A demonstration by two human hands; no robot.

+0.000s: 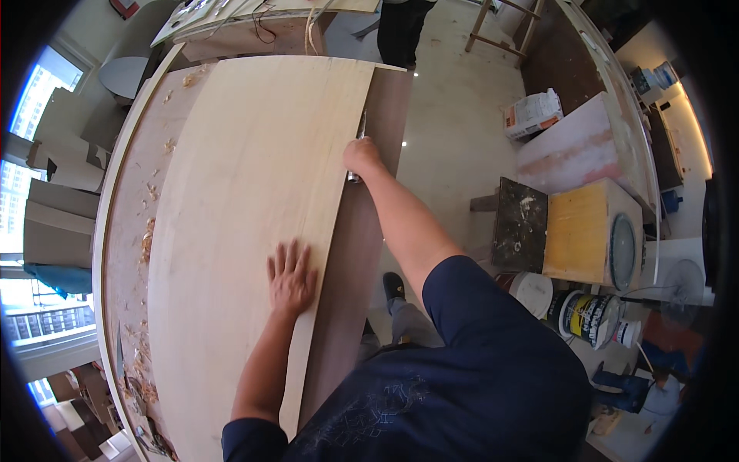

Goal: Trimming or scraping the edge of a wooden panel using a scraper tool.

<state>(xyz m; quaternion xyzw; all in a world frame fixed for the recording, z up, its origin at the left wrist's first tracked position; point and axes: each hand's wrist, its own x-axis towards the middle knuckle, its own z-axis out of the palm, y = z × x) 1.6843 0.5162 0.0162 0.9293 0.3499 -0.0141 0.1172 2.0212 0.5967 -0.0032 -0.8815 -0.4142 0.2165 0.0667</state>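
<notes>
Right hand [362,156] closed in a fist round a small metal tool [356,175], probably a hand plane or trimmer; only a bit of grey metal shows above and below the knuckles, so its exact kind cannot be told. Tool sits on the right edge of the pale panel [254,200], a little short of the far corner.

Left hand [291,279] flat, fingers spread, palm pressing down on the panel near its right edge, closer to the body. It holds nothing; it pins the sheet.

Panel: long pale plywood sheet, lying on a darker brown board [369,231] that shows as a strip along its right side. Both rest on a wide workbench [127,231].

Progress, as a judgement: wood shavings [146,242] are scattered along the bench's left side, some curled, so a good deal of planing looks done. Right edge reads fairly even between the two hands. With the tool near the far end, the short stretch up to the corner appears left on this edge. Whether the near stretch is finished cannot be told; the forearm hides part of it.

Beyond the bench: paint buckets [585,312], a yellow box [589,231], a bag [533,114] on the floor.
</notes>
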